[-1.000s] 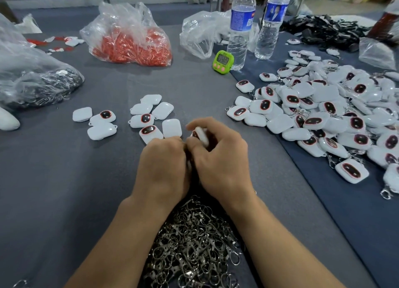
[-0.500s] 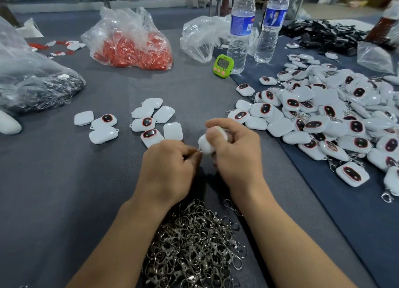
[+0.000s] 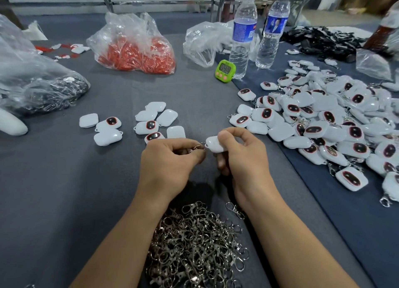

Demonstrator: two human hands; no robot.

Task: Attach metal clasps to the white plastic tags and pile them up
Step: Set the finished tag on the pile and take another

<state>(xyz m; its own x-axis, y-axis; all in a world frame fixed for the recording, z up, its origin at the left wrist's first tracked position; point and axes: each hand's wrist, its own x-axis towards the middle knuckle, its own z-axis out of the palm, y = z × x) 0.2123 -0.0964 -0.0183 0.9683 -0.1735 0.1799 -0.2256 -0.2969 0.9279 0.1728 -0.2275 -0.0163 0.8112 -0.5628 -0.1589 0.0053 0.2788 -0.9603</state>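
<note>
Centrally, right hand (image 3: 244, 158) gripping white tag (image 3: 214, 144), left hand (image 3: 170, 160) pinching metal clasp (image 3: 198, 147) at its loop

Even, diffuse indoor light; sharp centre, bent edges.
A soft, dark shadow is cast on the table (image 3: 54, 179) just below the fingers (image 3: 241, 132), towards the wrists. Pale glare is seen on the clear bags (image 3: 32, 56) far left of and beyond the fingers. Straight lines are bowed at the frame edges, and the background far beyond the fingers is rendered soft.
</note>
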